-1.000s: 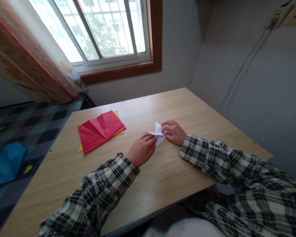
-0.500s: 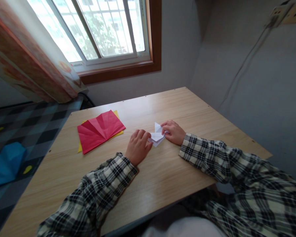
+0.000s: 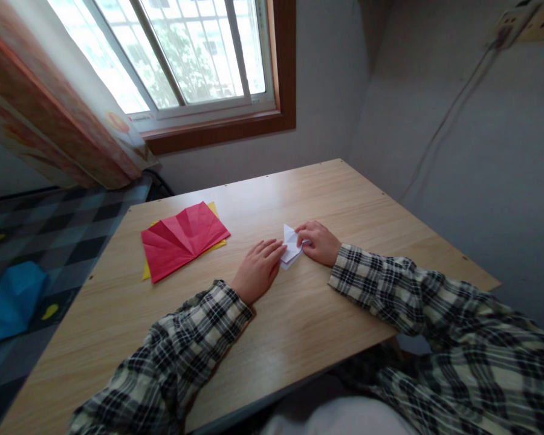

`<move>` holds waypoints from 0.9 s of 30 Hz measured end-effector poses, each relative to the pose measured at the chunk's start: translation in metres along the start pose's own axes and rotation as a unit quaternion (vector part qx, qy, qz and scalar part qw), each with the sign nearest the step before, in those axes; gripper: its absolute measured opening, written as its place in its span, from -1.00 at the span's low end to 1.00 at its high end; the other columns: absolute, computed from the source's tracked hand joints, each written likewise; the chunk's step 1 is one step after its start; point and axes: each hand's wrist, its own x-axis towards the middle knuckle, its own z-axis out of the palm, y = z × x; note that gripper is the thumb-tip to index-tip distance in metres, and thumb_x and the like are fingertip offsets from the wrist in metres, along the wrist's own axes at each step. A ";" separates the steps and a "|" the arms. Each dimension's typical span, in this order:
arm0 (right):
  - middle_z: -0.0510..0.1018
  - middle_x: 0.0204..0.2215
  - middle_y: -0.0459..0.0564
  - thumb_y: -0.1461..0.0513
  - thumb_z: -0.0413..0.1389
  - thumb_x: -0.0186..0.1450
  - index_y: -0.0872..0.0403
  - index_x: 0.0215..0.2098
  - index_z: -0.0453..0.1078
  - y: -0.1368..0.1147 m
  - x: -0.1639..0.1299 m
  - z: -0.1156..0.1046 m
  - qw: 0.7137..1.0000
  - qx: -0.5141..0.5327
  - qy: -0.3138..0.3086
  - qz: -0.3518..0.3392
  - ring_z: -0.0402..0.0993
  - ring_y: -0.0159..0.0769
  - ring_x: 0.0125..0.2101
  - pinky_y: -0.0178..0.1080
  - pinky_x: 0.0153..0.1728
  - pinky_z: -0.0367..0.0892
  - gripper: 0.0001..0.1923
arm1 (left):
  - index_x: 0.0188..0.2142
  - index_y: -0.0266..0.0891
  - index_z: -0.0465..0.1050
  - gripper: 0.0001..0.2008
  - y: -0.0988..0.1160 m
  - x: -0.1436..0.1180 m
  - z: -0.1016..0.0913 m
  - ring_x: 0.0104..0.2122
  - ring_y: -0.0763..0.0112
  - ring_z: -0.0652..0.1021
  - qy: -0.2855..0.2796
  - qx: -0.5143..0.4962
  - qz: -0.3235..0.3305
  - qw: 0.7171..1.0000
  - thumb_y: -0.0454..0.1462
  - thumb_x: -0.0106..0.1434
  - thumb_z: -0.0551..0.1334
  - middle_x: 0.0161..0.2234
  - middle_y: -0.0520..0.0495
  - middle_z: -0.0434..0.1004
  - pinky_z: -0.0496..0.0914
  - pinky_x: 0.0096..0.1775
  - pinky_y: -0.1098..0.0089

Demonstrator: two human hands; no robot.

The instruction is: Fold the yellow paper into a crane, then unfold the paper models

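Hands meet on white folded paper (image 3: 292,250), lying on table (image 3: 299,326) btwn them. Left hand (image 3: 259,270) flat, fingers stretched out, tips pressing paper's left edge, not gripping. Right hand (image 3: 318,242) curled, fingertips pinching paper's right corner w/ thumb. Red sheet (image 3: 184,238) on yellow sheet (image 3: 217,244), well left of left hand, untouched
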 end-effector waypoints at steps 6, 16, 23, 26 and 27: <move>0.56 -0.09 0.03 0.43 0.11 0.13 0.03 -0.40 0.51 -0.001 0.001 -0.001 1.000 -0.006 -0.008 0.001 0.40 -0.14 -0.04 -0.06 0.06 0.25 -0.79 | 0.12 -0.26 0.42 -0.66 0.002 0.001 -0.002 0.15 0.15 0.43 -0.009 0.003 -0.001 1.000 -0.32 0.39 0.09 0.15 -0.19 0.46 0.30 0.21 0.02; 0.56 -0.10 0.03 0.42 0.11 0.13 0.03 -0.40 0.51 -0.002 0.000 -0.002 1.000 -0.009 -0.008 -0.004 0.41 -0.14 -0.05 -0.06 0.06 0.25 -0.80 | 0.10 -0.25 0.45 -0.67 0.000 0.000 0.000 0.14 0.18 0.45 -0.025 -0.010 -0.012 1.000 -0.32 0.39 0.09 0.13 -0.18 0.49 0.27 0.23 0.00; 0.56 -0.09 0.04 0.41 0.11 0.10 0.03 -0.39 0.51 -0.003 -0.001 -0.002 1.000 -0.010 -0.014 0.001 0.40 -0.13 -0.03 -0.04 0.08 0.24 -0.79 | 0.08 -0.22 0.46 -0.68 0.000 0.001 -0.002 0.11 0.18 0.48 -0.022 -0.016 -0.006 1.000 -0.33 0.39 0.11 0.11 -0.16 0.52 0.29 0.21 -0.02; 0.54 -0.04 0.04 0.39 0.12 0.11 0.02 -0.40 0.50 -0.007 -0.003 -0.002 1.000 -0.021 0.000 -0.001 0.38 -0.11 0.01 -0.01 0.10 0.21 -0.82 | 0.06 -0.22 0.48 -0.69 0.000 0.001 -0.002 0.11 0.17 0.48 -0.012 -0.017 0.005 1.000 -0.33 0.38 0.11 0.09 -0.15 0.54 0.33 0.19 0.01; 0.54 -0.03 0.04 0.38 0.13 0.12 0.02 -0.40 0.50 -0.008 -0.003 -0.003 1.000 -0.026 0.006 -0.003 0.37 -0.11 0.03 -0.01 0.11 0.19 -0.83 | 0.05 -0.23 0.49 -0.70 0.000 0.001 -0.002 0.10 0.17 0.48 -0.008 -0.016 0.008 1.000 -0.34 0.38 0.12 0.08 -0.15 0.54 0.34 0.18 0.02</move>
